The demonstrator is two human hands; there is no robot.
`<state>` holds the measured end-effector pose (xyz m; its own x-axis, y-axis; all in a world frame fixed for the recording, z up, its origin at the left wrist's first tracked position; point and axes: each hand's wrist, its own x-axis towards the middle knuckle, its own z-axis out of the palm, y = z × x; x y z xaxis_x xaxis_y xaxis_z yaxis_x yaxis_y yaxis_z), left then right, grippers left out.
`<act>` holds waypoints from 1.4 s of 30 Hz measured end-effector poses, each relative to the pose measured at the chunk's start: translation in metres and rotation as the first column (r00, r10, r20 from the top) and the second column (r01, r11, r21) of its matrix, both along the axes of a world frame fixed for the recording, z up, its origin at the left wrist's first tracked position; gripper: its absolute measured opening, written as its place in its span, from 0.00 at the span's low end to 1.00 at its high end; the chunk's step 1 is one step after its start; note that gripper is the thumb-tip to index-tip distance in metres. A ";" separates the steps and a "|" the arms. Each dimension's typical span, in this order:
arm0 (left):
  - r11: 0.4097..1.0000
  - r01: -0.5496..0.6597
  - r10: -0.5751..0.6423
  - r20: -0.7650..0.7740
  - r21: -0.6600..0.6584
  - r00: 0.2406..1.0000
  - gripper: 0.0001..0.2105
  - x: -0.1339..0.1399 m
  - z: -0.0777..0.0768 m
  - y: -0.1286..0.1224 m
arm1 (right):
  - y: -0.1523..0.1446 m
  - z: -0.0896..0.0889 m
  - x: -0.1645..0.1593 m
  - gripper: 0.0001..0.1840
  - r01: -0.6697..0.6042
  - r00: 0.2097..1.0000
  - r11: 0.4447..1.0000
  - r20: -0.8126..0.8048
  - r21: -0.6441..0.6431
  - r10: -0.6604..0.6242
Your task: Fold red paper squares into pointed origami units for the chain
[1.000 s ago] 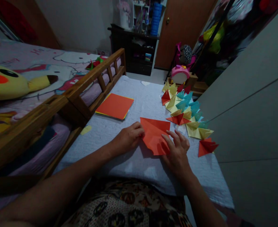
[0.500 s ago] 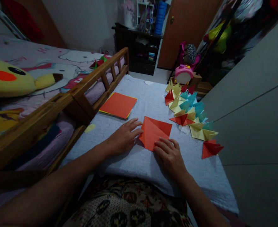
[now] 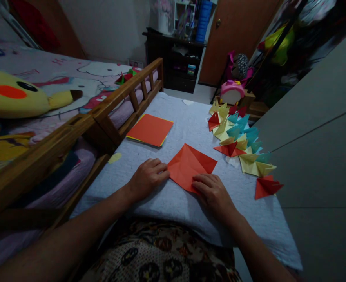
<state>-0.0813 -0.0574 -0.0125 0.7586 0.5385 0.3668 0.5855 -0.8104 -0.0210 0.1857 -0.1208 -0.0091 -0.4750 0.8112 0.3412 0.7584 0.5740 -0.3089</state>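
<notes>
A creased sheet of orange-red origami paper (image 3: 187, 162) lies on the pale cloth in front of me, spread out with fold lines across it. At its left corner, my left hand (image 3: 151, 176) pinches the paper between thumb and fingers. My right hand (image 3: 212, 192) rests on the near right edge, fingers laid over the paper and pressing it down; its thumb is hidden. Up and to the left sits a stack of square paper (image 3: 151, 130), orange on top with yellow showing beneath.
Folded paper pieces in yellow, blue and red (image 3: 234, 133) stand in rows along the right side, with a single red folded piece (image 3: 267, 187) nearest me. A wooden bed rail (image 3: 102, 107) borders the left. Beyond it lies a yellow plush toy (image 3: 17, 94).
The left part of the orange-red paper, raised before, now lies opened out flat. My left hand has lowered and closed on the left corner. My right hand stays at the near edge.
</notes>
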 end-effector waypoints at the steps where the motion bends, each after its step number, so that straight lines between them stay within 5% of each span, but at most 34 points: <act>1: 1.000 -0.008 0.008 0.011 -0.004 1.000 0.07 -0.001 -0.001 0.000 | 0.001 0.000 0.001 0.10 -0.007 1.000 1.000 0.005 -0.011 0.008; 17: 0.998 -0.057 0.059 0.121 -0.025 0.991 0.08 -0.005 -0.005 -0.005 | -0.006 -0.013 0.004 0.12 -0.014 0.996 0.998 -0.083 0.056 0.018; 23: 0.986 -0.087 0.115 0.205 -0.142 0.972 0.07 -0.003 -0.005 -0.004 | -0.005 -0.011 0.002 0.12 0.004 0.987 1.000 -0.159 0.012 -0.002; 32: 0.972 -0.086 0.125 0.170 -0.217 0.978 0.10 -0.002 -0.005 -0.002 | 0.013 0.005 -0.003 0.12 0.152 0.943 0.960 -0.257 -0.235 -0.212; 37: 0.962 -0.119 0.150 0.113 -0.247 0.982 0.10 0.001 -0.002 -0.001 | 0.023 0.006 -0.007 0.12 0.247 0.922 0.932 -0.233 -0.264 -0.310; 42: 0.915 -0.081 0.181 0.222 -0.394 0.958 0.02 0.003 -0.003 0.000 | 0.029 0.003 -0.007 0.10 0.288 0.911 0.913 -0.212 -0.288 -0.354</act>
<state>-0.0781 -0.0578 -0.0155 0.5821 0.7621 0.2835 0.6326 -0.6435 0.4309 0.1786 -0.0922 -0.0060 -0.0980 0.9776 0.1861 0.7646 0.1936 -0.6147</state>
